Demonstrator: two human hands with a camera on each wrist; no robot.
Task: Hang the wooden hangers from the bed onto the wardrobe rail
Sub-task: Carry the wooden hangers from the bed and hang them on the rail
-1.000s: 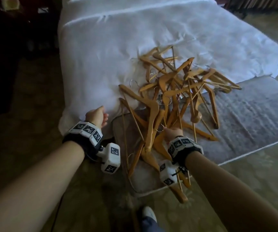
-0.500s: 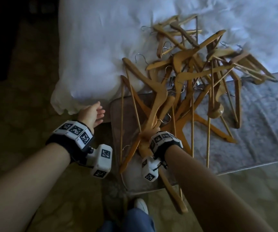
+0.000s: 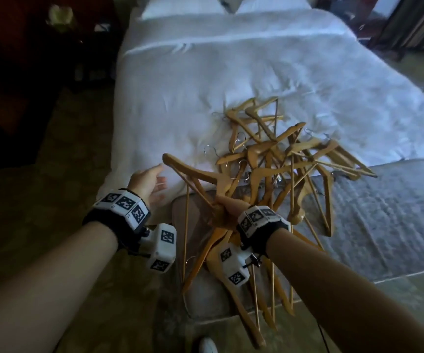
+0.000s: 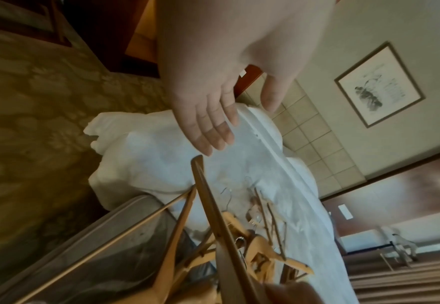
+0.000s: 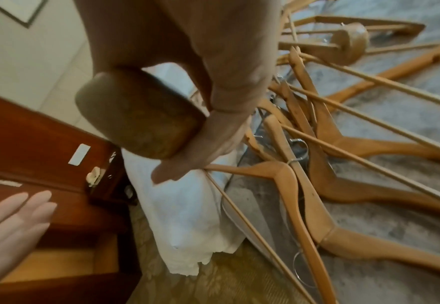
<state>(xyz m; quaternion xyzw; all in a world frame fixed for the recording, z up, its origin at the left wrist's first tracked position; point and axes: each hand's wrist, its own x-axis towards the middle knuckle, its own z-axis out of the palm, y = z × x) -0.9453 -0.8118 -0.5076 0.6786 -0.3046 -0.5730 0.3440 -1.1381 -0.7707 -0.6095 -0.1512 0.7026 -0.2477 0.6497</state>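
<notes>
Smooth wooden hangers point(image 3: 277, 159), metal hooks point(image 3: 209, 149)

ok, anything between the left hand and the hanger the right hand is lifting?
Nothing visible. The left hand is open, its fingertips just short of the raised end of the hanger that the right hand grips. Only white bedding lies under the gap. Further along, that hanger's other arm reaches toward the pile.
</notes>
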